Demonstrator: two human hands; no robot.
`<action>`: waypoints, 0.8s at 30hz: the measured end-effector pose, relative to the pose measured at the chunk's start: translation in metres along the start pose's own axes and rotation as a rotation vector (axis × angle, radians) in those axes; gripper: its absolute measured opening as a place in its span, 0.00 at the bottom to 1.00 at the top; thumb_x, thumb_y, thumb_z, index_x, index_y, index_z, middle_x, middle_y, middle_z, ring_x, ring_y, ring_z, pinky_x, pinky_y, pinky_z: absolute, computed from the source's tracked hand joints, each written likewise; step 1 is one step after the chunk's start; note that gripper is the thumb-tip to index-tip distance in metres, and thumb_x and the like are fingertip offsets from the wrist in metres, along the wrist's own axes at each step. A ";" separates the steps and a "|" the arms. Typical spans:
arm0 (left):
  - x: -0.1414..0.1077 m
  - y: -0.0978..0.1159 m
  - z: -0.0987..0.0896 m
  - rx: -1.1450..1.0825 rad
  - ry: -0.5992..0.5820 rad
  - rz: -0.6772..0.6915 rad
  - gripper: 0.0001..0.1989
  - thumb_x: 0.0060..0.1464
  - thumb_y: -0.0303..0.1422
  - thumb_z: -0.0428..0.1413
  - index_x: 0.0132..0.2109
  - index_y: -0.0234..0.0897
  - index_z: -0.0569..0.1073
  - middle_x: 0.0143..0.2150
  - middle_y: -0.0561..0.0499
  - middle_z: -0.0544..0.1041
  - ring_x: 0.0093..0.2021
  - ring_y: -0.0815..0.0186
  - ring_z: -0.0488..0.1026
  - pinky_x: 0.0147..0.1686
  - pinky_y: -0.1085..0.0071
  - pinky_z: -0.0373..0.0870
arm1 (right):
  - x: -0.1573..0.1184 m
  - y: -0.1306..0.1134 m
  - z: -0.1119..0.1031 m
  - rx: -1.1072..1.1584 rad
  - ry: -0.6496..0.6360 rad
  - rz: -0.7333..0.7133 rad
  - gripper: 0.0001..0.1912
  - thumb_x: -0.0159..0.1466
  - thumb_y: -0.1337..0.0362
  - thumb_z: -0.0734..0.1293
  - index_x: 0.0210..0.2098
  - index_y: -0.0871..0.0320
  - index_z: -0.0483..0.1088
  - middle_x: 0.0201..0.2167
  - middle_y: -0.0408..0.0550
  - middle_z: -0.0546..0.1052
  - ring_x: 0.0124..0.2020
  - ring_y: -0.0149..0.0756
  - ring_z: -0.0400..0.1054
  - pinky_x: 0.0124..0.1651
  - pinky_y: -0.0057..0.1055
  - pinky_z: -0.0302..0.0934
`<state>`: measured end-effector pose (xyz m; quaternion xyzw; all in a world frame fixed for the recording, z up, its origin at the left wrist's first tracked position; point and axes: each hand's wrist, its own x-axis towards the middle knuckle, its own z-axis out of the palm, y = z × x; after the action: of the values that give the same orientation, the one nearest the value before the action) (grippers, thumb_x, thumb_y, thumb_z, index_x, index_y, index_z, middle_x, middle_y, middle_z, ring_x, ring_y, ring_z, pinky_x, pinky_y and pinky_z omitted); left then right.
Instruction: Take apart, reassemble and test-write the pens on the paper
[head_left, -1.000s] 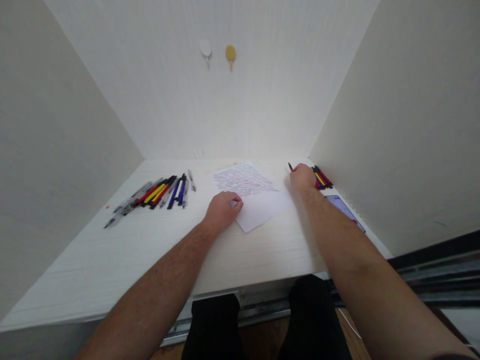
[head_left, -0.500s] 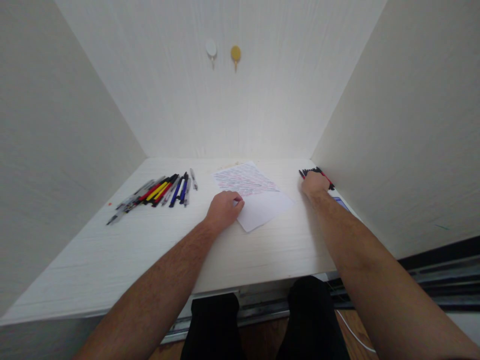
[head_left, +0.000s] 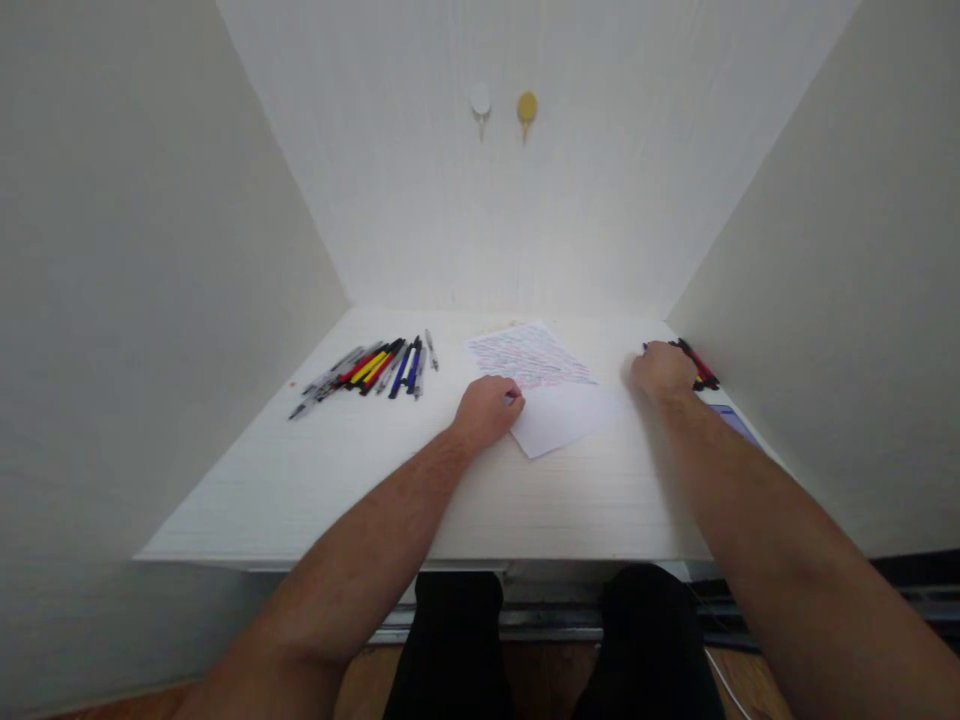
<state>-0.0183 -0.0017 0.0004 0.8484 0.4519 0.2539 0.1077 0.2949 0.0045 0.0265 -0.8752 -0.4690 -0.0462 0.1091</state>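
Note:
A sheet of paper (head_left: 566, 422) lies on the white table, its far half covered with rows of short coloured pen strokes and its near half blank. My left hand (head_left: 486, 412) rests at the paper's left edge, fingers curled closed; what they hold, if anything, is too small to make out. At the right, my right hand (head_left: 664, 370) is closed, slightly blurred, with the dark tip of a pen (head_left: 645, 347) showing at its far left side; the rest of that pen is hidden. Just beyond that hand lies a group of black, red and yellow pens (head_left: 703, 368), partly covered by it.
On the left lies a loose pile of pens (head_left: 367, 370), clear, red, yellow, blue and white. A phone-like blue-screened object (head_left: 733, 422) sits by the right wall, beside my forearm. Two hooks, one white (head_left: 480, 100) and one gold (head_left: 527, 106), hang on the back wall.
The view has turned left, so everything sits further right in it. My right hand has come left off the group of pens, a dark pen tip now showing. My left hand stays by the paper.

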 end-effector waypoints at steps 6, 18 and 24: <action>-0.002 -0.001 -0.002 0.019 -0.015 -0.061 0.10 0.57 0.35 0.55 0.38 0.38 0.80 0.41 0.47 0.81 0.44 0.59 0.75 0.49 0.64 0.69 | -0.042 -0.047 0.008 0.241 -0.018 0.026 0.15 0.58 0.59 0.65 0.40 0.57 0.78 0.39 0.61 0.79 0.43 0.52 0.74 0.42 0.42 0.66; 0.005 -0.045 -0.046 0.147 0.264 -0.432 0.12 0.58 0.29 0.50 0.41 0.36 0.78 0.43 0.42 0.81 0.46 0.58 0.75 0.48 0.63 0.68 | -0.061 -0.052 0.021 0.222 -0.052 -0.166 0.13 0.58 0.58 0.64 0.36 0.55 0.77 0.37 0.54 0.79 0.40 0.46 0.72 0.40 0.38 0.64; -0.008 -0.081 -0.082 0.264 0.236 -0.777 0.07 0.55 0.28 0.54 0.40 0.31 0.76 0.44 0.36 0.80 0.47 0.52 0.76 0.46 0.59 0.70 | -0.060 -0.054 0.022 0.241 -0.047 -0.182 0.13 0.58 0.59 0.64 0.36 0.58 0.78 0.38 0.57 0.79 0.40 0.45 0.72 0.41 0.37 0.64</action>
<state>-0.1230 0.0343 0.0340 0.5866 0.7759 0.2296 0.0333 0.2160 -0.0103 0.0015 -0.8105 -0.5510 0.0213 0.1977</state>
